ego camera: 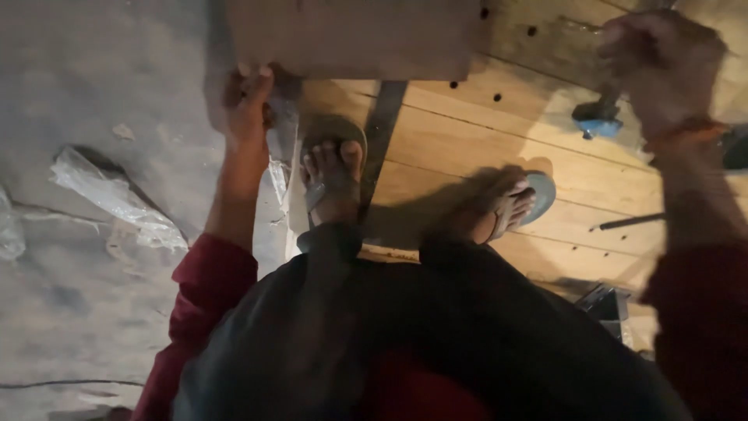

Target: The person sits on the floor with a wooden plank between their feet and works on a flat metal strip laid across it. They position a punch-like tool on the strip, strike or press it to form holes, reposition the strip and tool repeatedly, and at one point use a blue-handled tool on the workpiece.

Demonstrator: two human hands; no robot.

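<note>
I stand on a wide wooden board (467,132) with drilled holes, both feet in sandals. My left hand (249,97) reaches down and grips the lower edge of a brown wooden panel (351,35) held upright at the board's left end. My right hand (662,66) is raised at the upper right, blurred, closed around the handle of a tool with a dark head and a blue part (598,121), likely a hammer.
A crumpled clear plastic sheet (117,195) lies on the grey concrete floor (78,312) to the left. A thin dark rod (627,222) lies on the board at right. A dark boxy object (608,304) sits at the lower right.
</note>
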